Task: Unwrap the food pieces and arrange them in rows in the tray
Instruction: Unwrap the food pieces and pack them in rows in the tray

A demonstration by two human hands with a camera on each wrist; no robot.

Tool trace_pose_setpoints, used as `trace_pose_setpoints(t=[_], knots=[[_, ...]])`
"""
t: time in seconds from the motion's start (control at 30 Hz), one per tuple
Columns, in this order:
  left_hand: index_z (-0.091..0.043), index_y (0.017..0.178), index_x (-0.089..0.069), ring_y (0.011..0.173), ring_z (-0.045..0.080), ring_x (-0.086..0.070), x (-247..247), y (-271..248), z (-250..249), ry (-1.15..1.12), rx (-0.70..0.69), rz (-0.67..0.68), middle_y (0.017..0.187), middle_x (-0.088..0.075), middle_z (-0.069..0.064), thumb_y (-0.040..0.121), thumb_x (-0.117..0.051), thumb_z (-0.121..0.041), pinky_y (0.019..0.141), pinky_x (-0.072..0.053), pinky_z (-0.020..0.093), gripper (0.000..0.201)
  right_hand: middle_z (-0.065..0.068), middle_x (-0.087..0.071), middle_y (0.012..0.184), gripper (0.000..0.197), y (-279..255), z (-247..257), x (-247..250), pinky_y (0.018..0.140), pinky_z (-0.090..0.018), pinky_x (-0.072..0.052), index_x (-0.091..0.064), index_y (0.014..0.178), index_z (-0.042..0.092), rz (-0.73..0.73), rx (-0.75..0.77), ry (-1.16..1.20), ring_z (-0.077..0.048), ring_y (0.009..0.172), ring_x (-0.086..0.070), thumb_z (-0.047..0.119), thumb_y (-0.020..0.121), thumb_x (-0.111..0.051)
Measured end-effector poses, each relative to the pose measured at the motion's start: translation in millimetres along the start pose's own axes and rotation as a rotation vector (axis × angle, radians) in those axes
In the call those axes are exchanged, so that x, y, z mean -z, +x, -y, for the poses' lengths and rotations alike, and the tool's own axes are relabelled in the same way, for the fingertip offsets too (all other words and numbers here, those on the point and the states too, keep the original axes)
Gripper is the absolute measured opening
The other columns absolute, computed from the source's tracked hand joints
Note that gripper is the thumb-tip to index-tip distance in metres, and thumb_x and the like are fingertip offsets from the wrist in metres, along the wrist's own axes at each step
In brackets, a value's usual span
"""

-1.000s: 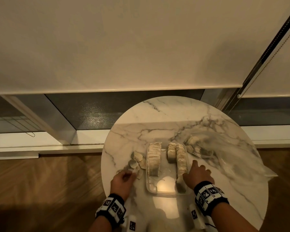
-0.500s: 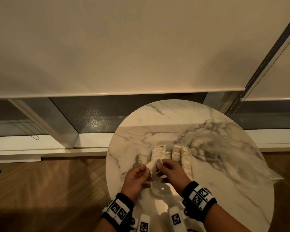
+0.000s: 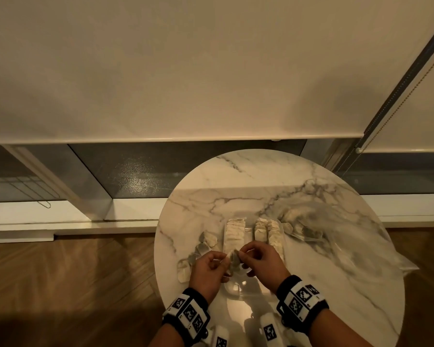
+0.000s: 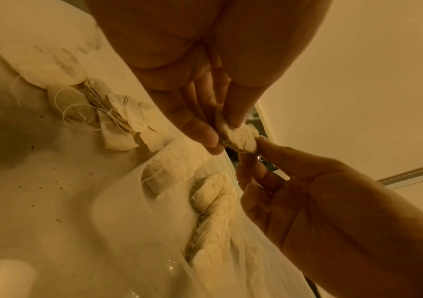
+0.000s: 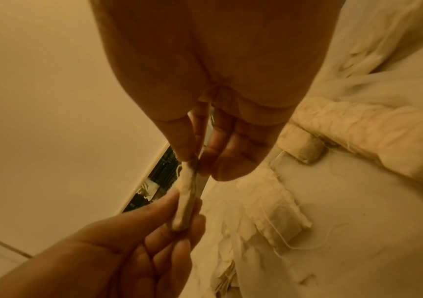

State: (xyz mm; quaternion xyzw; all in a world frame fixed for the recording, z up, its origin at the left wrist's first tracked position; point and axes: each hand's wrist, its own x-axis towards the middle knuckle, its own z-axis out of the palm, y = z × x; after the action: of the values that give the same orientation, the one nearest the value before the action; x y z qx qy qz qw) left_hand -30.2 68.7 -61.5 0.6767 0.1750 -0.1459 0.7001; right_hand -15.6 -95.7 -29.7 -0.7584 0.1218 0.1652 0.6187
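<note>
1. Left hand [image 3: 208, 271] and right hand [image 3: 263, 264] pinch one tea bag [image 4: 240, 139] above the clear tray [image 3: 238, 288].
2. Pulling too hard could tear the thin bag, spilling its contents.

Left hand [image 3: 208, 270]: raised over the table, knuckles up, fingers curled inward; thumb and forefinger pinch one end of a small pale piece [image 4: 241, 139].
Right hand [image 3: 262, 262]: at the same height, just beside the left hand; thumb and forefinger pinch the other end of the same piece, the other fingers are loosely bent under it.
Hands together: fingertips almost touch, only the piece is between them.
Wrists: each one wears a black band with black-and-white square markers.
Forearms: bare, they enter from the bottom edge and come closer toward the hands.
</note>
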Motion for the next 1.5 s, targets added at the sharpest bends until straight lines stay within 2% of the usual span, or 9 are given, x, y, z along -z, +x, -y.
trace_pose_setpoints(t=[0.23,0.33,0.47,0.6,0.87,0.97,1.1,1.33,1.5], knots=[[-0.021,0.095,-0.068,0.093,0.014,-0.066,1.3,9.4,9.1,0.158,-0.065,-0.097,0.095,-0.071,-0.002,0.089,-0.069,-0.012,0.076,-0.055,0.029,0.01,0.011,-0.072,0.083,0.011,11.9,-9.2,21.0,0.078,-0.022,-0.051,-0.074,0.08,0.026,-0.218,0.057,-0.168,-0.006,0.084,-0.064,0.035,0.084,-0.078],[-0.024,0.096,-0.069,0.094,0.011,-0.066,0.1,12.2,9.4,0.185,-0.072,-0.078,0.096,-0.071,-0.006,0.088,-0.07,-0.014,0.077,-0.055,0.026,0.012,0.009,-0.073,0.083,0.003,11.1,-8.5,18.7,0.074,-0.024,-0.054,-0.075,0.082,0.024,-0.04,0.007,-0.202,-0.007,0.078,-0.066,0.026,0.085,-0.077],[-0.031,0.107,-0.069,0.098,0.004,-0.065,-5.6,13.4,7.9,0.214,-0.112,0.018,0.103,-0.071,-0.012,0.092,-0.066,-0.025,0.084,-0.054,0.022,0.016,-0.003,-0.073,0.084,0.001,11.6,-8.8,14.6,0.066,-0.026,-0.056,-0.073,0.087,0.013,-0.011,-0.015,-0.101,-0.015,0.076,-0.067,0.014,0.088,-0.072],[-0.025,0.101,-0.07,0.087,0.004,-0.069,-14.7,11.4,0.7,0.169,-0.146,0.098,0.091,-0.075,-0.01,0.093,-0.066,-0.022,0.071,-0.052,0.018,0.01,-0.02,-0.066,0.079,0.002,12.4,-7.6,12.0,0.063,-0.036,-0.056,-0.065,0.093,0.001,0.001,-0.041,0.066,-0.024,0.066,-0.063,0.002,0.093,-0.063],[-0.019,0.094,-0.069,0.084,0.018,-0.07,-16.6,19.4,9.6,0.207,-0.097,0.059,0.087,-0.074,0.003,0.086,-0.073,-0.015,0.074,-0.058,0.03,0.009,-0.014,-0.071,0.084,0.005,13.9,-8.8,19.9,0.059,-0.029,-0.057,-0.072,0.09,0.014,0.084,0.008,-0.163,-0.016,0.069,-0.066,0.018,0.092,-0.069],[-0.02,0.091,-0.069,0.082,0.016,-0.068,-17.7,19.8,10.2,0.199,-0.089,0.034,0.086,-0.072,-0.001,0.086,-0.073,-0.015,0.07,-0.055,0.026,0.008,-0.001,-0.074,0.078,0.006,16.9,-8.6,23.0,0.069,-0.031,-0.059,-0.075,0.084,0.019,-0.074,0.026,-0.154,-0.01,0.072,-0.068,0.021,0.089,-0.073],[-0.018,0.091,-0.068,0.083,0.017,-0.066,-17.3,21.3,8.9,0.212,-0.098,-0.013,0.088,-0.07,-0.001,0.086,-0.072,-0.01,0.069,-0.054,0.025,0.01,0.013,-0.074,0.084,0.01,22.5,-9.6,34.8,0.071,-0.009,-0.045,-0.079,0.09,0.025,-0.304,0.005,-0.166,0.004,0.079,-0.065,0.032,0.083,-0.079],[-0.037,0.115,-0.066,0.103,0.003,-0.064,-23.0,20.9,3.0,0.328,-0.135,0.135,0.11,-0.069,-0.014,0.083,-0.072,-0.024,0.087,-0.057,0.027,0.034,0.009,-0.076,0.08,0.011,17.4,-12.0,37.4,0.075,-0.018,-0.052,-0.08,0.084,0.026,-0.018,0.04,-0.157,-0.002,0.078,-0.07,0.037,0.082,-0.078],[-0.034,0.089,-0.069,0.081,0.002,-0.069,-38.9,24.2,-12.6,0.416,-0.179,0.152,0.083,-0.074,-0.008,0.089,-0.068,-0.016,0.079,-0.057,0.028,0.018,0.0,-0.074,0.071,0.016,20.8,-19.3,38.5,0.075,-0.033,-0.057,-0.073,0.095,0.023,-0.065,0.009,-0.106,-0.009,0.068,-0.069,0.021,0.081,-0.081]])
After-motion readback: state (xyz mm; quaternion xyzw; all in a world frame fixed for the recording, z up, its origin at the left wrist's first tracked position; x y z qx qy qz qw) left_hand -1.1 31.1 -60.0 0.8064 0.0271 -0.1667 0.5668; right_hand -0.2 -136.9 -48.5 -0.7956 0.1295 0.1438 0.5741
